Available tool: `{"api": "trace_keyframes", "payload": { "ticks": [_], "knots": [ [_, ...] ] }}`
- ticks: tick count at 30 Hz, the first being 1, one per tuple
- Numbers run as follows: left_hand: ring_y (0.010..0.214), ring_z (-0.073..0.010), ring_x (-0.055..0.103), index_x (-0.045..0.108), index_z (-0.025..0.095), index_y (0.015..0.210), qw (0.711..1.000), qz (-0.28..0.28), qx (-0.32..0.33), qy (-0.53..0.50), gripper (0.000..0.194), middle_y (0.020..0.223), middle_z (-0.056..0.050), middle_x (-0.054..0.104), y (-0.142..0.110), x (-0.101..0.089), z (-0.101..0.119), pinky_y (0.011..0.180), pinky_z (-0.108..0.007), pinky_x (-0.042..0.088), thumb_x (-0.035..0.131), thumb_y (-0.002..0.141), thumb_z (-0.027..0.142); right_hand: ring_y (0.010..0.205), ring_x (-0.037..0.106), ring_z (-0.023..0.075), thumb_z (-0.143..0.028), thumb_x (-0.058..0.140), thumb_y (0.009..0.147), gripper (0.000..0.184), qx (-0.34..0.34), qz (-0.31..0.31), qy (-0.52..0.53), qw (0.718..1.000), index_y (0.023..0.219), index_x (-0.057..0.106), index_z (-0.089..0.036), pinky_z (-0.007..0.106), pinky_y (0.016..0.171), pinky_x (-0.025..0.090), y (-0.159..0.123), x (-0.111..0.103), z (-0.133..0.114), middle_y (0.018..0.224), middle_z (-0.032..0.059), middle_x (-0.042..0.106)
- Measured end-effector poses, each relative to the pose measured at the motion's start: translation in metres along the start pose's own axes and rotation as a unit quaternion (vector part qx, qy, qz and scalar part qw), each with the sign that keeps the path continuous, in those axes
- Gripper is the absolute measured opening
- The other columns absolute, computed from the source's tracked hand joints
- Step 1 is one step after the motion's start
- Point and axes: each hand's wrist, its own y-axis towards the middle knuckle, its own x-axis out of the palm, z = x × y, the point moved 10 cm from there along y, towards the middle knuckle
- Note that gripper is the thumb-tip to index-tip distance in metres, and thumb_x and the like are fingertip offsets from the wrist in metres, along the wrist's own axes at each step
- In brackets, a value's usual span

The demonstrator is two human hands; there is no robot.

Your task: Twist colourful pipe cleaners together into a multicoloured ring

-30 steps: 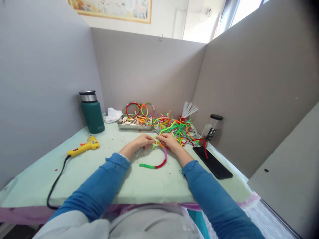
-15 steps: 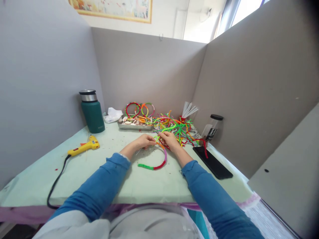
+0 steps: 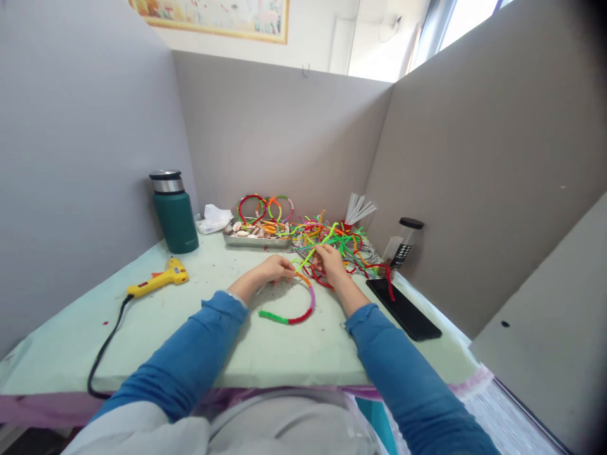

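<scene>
My left hand (image 3: pixel 275 270) is closed on the upper end of a curved headband (image 3: pixel 301 317). Fuzzy pipe cleaner covers the band in green, red, purple and orange stretches, and its green end points left above the table. In my right hand (image 3: pixel 331 264), a yellow-green pipe cleaner (image 3: pixel 306 260) is pinched; it slants from the left fingertips up past the right fingers. Beyond the right hand lies a tangled heap of coloured pipe cleaners (image 3: pixel 341 241). The fingertips of the left hand partly hide the join between band and yellow-green strand.
A yellow glue gun (image 3: pixel 159 280) with a black cord lies at left, near a green bottle (image 3: pixel 174 218). Finished-looking hoops (image 3: pixel 252 197) lean over a metal tray (image 3: pixel 256 242) of small pieces. Glue sticks (image 3: pixel 359 208), a clear container (image 3: pixel 405 243) and a black phone (image 3: pixel 403 309) are at right.
My right hand has moved slightly right and up, away from the left, drawing out the yellow-green pipe cleaner between them. The left hand stays on the headband, which has shifted slightly left.
</scene>
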Motion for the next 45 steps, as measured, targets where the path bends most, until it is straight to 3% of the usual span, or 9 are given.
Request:
{"api": "trace_keyframes", "payload": {
  "ticks": [9, 16, 22, 24, 27, 31, 34, 42, 45],
  "knots": [
    [0.034, -0.0040, 0.031, 0.067, 0.011, 0.076, 0.999, 0.021, 0.000, 0.028, 0.038, 0.050, 0.001, 0.053, 0.001, -0.003, -0.002, 0.035, -0.020, 0.021, 0.064, 0.062, 0.047, 0.042, 0.046, 0.0085, -0.043, 0.056, 0.069, 0.026, -0.040, 0.054, 0.086, 0.994, 0.074, 0.050, -0.019, 0.020, 0.034, 0.026, 0.003, -0.025, -0.016, 0.068, 0.0016, 0.063],
    [0.036, -0.0069, 0.034, 0.069, 0.012, 0.074, 0.991, 0.075, -0.015, 0.110, 0.045, 0.040, 0.003, 0.043, 0.000, -0.015, -0.005, 0.037, -0.021, 0.022, 0.059, 0.063, 0.054, 0.068, 0.060, 0.0150, -0.042, 0.053, 0.075, 0.023, -0.096, 0.021, 0.151, 0.984, 0.082, 0.052, -0.020, 0.029, 0.056, 0.049, 0.001, -0.026, -0.038, 0.087, 0.0056, 0.064],
    [0.050, -0.0099, 0.044, 0.070, 0.013, 0.067, 0.972, 0.170, 0.036, 0.156, 0.038, 0.052, 0.000, 0.055, -0.002, -0.033, 0.012, 0.046, -0.021, 0.029, 0.059, 0.063, 0.049, 0.083, 0.060, 0.0175, -0.037, 0.045, 0.082, 0.022, -0.222, 0.022, -0.029, 0.974, 0.091, 0.055, -0.020, 0.034, 0.073, 0.049, -0.010, -0.014, -0.061, 0.098, 0.0062, 0.060],
    [0.057, -0.0117, 0.049, 0.069, 0.013, 0.071, 0.974, 0.196, 0.036, 0.111, 0.038, 0.061, -0.002, 0.061, -0.003, -0.038, 0.014, 0.048, -0.020, 0.031, 0.060, 0.063, 0.049, 0.089, 0.057, 0.0181, -0.032, 0.045, 0.082, 0.021, -0.282, 0.001, -0.170, 0.944, 0.092, 0.059, -0.020, 0.035, 0.080, 0.046, -0.019, 0.001, -0.068, 0.096, 0.0065, 0.061],
    [0.055, -0.0102, 0.050, 0.066, 0.010, 0.081, 0.988, 0.148, 0.015, -0.051, 0.049, 0.077, -0.008, 0.065, -0.001, -0.029, 0.011, 0.045, -0.020, 0.034, 0.053, 0.068, 0.055, 0.097, 0.053, 0.0176, -0.022, 0.043, 0.084, 0.023, -0.360, -0.069, -0.347, 0.863, 0.092, 0.064, -0.020, 0.032, 0.085, 0.042, -0.034, 0.032, -0.066, 0.102, 0.0077, 0.058],
    [0.041, -0.0068, 0.046, 0.062, 0.008, 0.088, 0.981, 0.046, -0.045, -0.184, 0.059, 0.079, -0.013, 0.066, -0.003, -0.005, 0.003, 0.039, -0.021, 0.032, 0.048, 0.069, 0.063, 0.096, 0.052, 0.0166, -0.016, 0.042, 0.083, 0.028, -0.375, -0.106, -0.490, 0.780, 0.099, 0.064, -0.023, 0.028, 0.078, 0.042, -0.040, 0.052, -0.052, 0.108, 0.0078, 0.056],
    [0.037, -0.0051, 0.044, 0.062, 0.008, 0.084, 0.979, 0.002, -0.052, -0.196, 0.048, 0.076, -0.011, 0.066, -0.004, 0.005, 0.003, 0.037, -0.020, 0.030, 0.060, 0.066, 0.053, 0.099, 0.049, 0.0181, -0.017, 0.045, 0.082, 0.027, -0.365, -0.111, -0.543, 0.748, 0.099, 0.064, -0.024, 0.029, 0.080, 0.040, -0.039, 0.058, -0.046, 0.110, 0.0071, 0.055],
    [0.032, -0.0006, 0.032, 0.056, 0.010, 0.075, 0.978, 0.038, -0.015, -0.207, 0.030, 0.065, -0.003, 0.063, 0.000, -0.004, 0.004, 0.033, -0.019, 0.022, 0.068, 0.064, 0.035, 0.109, 0.043, 0.0215, -0.021, 0.043, 0.083, 0.032, -0.369, -0.023, -0.457, 0.809, 0.112, 0.055, -0.020, 0.034, 0.088, 0.036, -0.043, 0.048, -0.072, 0.116, 0.0111, 0.049],
    [0.031, -0.0002, 0.030, 0.055, 0.011, 0.077, 0.975, 0.055, -0.009, -0.216, 0.030, 0.062, -0.001, 0.061, 0.000, -0.008, 0.004, 0.032, -0.019, 0.020, 0.068, 0.065, 0.035, 0.092, 0.051, 0.0197, -0.032, 0.044, 0.084, 0.025, -0.328, 0.011, -0.428, 0.842, 0.096, 0.061, -0.019, 0.032, 0.080, 0.039, -0.040, 0.038, -0.070, 0.101, 0.0104, 0.054]
  ]
}}
